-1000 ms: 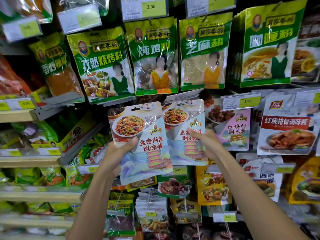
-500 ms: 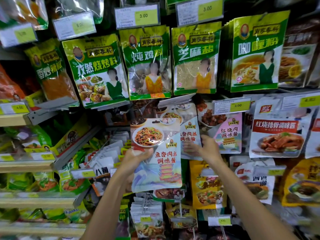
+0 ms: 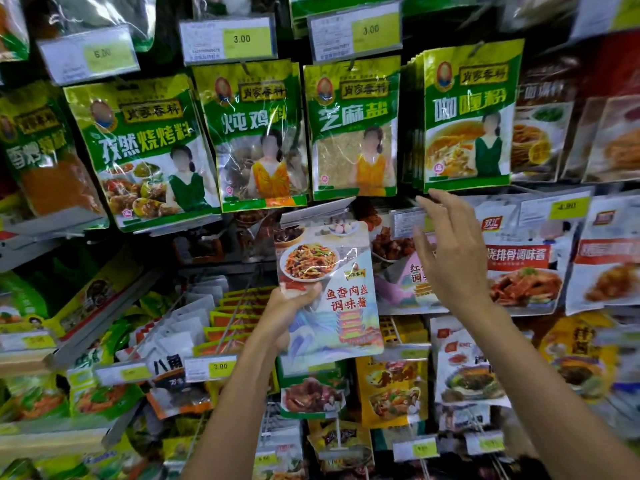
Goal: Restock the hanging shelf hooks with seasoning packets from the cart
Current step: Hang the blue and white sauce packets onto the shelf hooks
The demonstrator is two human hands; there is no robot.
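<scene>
Straight ahead, hanging green packets (image 3: pixel 349 129) line the far shelf wall. Just below them at centre, a pale seasoning packet (image 3: pixel 341 306) showing a stir-fry plate stands upright. The left hand (image 3: pixel 287 313) grips its left edge. To its right, the right hand (image 3: pixel 450 258) hovers with fingers spread, holding nothing.

Crowded shop interior seen close up, dark back panel (image 3: pixel 204 251) showing through gaps, yellow-and-white price tags (image 3: pixel 228 39) along the top row, pale shelf edges (image 3: pixel 24 362) stepping down the left side, soft overhead glare on shiny plastic.
</scene>
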